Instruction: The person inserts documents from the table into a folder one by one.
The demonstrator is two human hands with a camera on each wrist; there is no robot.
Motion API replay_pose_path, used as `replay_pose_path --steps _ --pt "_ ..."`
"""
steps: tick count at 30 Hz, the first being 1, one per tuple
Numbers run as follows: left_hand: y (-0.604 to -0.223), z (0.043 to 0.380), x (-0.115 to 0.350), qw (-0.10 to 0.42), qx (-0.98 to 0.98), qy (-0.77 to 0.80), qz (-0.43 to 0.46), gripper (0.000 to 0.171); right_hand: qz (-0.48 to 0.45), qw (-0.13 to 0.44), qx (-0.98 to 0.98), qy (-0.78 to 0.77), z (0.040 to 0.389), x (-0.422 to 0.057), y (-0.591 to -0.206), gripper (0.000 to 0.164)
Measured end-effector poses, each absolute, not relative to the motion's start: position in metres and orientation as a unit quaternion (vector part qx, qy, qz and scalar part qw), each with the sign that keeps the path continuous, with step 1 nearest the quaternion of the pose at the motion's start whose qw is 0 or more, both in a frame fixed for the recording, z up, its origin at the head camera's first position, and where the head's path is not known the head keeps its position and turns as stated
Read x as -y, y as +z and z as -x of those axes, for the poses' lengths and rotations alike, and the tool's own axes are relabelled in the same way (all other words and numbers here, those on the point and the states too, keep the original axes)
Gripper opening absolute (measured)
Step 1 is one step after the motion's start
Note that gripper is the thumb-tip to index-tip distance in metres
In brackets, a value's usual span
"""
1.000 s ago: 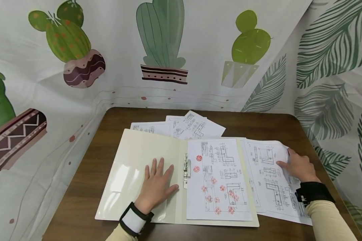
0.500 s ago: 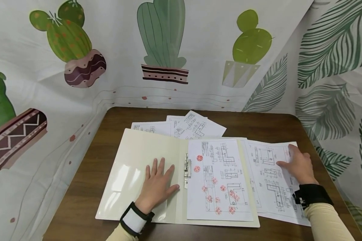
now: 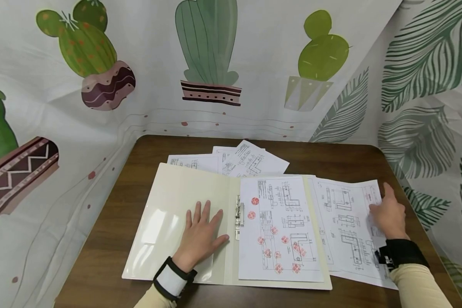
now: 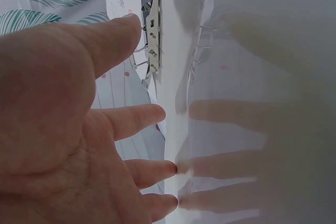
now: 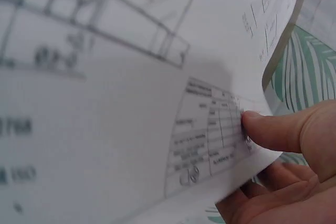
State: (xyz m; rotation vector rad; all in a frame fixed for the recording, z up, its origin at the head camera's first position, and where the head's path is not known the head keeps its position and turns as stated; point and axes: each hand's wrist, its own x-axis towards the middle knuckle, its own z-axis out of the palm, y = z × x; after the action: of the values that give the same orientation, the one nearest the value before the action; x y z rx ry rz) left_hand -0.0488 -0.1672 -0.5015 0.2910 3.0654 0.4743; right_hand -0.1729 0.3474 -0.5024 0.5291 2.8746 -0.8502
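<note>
A cream lever-clip folder [image 3: 169, 188] lies spread on the table, seen in the head view. Fingers spread, my left hand [image 3: 198, 241] rests on its inner left cover; the left wrist view shows the palm side of that left hand [image 4: 79, 129] close to the glossy cover. A stamped drawing sheet [image 3: 277, 222] lies on the folder's right side, beside the metal clip [image 3: 237, 218]. At far right, my right hand [image 3: 389, 216] pinches the right edge of a drawing sheet [image 3: 342, 214], with the thumb above and fingers beneath in the right wrist view.
Several loose drawing sheets [image 3: 254, 160] lie behind the folder, partly under it. Another sheet [image 3: 319, 231] sticks out between the folder and the pinched one. The brown table [image 3: 331, 160] meets a fabric backdrop [image 3: 254, 119] printed with cacti and leaves.
My right hand has shifted right, from over the sheet's upper right corner to its right edge, uncovering the corner. The left hand has stayed in place.
</note>
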Motion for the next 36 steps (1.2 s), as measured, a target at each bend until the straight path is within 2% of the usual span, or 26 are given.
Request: replay_pose_path --steps 4,7,11,23,27,36 --pt "-0.501 0.05 0.167 0.013 -0.984 0.151 -0.093 0.068 -0.161 0.039 -0.951 -0.262 0.169 -0.353 -0.5 0.054" --pt "-0.501 0.05 0.166 0.014 -0.984 0.151 -0.093 0.068 -0.138 0.02 -0.957 -0.256 0.167 -0.36 -0.501 0.044" --pt "-0.5 0.049 0.166 0.014 -0.984 0.152 -0.093 0.068 -0.131 0.016 -0.955 -0.266 0.165 -0.368 -0.504 0.046" --pt "-0.501 0.05 0.166 0.016 -0.984 0.152 -0.093 0.068 -0.185 0.052 -0.929 -0.316 0.162 -0.38 -0.506 0.053" --pt "-0.502 0.05 0.166 0.02 -0.984 0.153 -0.091 0.069 -0.181 0.039 -0.924 -0.336 0.162 -0.382 -0.503 0.055" --pt "-0.503 0.051 0.166 0.025 -0.984 0.148 -0.092 0.069 -0.17 -0.033 -0.917 -0.361 0.164 -0.392 -0.475 0.053"
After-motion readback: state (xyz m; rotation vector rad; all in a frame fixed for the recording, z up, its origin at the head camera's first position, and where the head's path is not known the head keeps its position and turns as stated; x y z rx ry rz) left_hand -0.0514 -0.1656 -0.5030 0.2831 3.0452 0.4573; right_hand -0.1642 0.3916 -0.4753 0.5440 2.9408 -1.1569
